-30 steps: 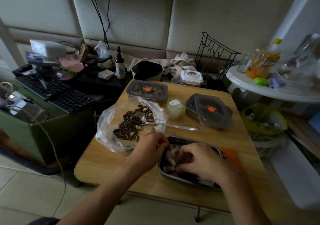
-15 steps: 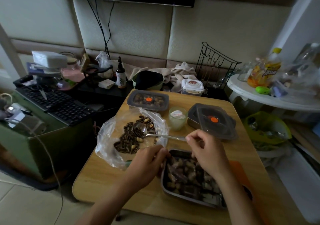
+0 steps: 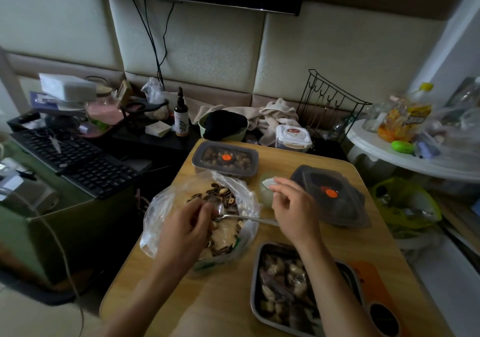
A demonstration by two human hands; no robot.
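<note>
Left hand (image 3: 187,222), fingers curled over seed bag (image 3: 159,206) beside spoon (image 3: 245,217); right hand (image 3: 293,212), loosely curled above spoon handle near cup (image 3: 265,197); what either holds, indiscernible.

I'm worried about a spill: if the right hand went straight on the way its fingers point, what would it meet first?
Probably the small pale cup, just ahead of the right hand; height is unclear, so it may pass over towards the lidded container.
</note>
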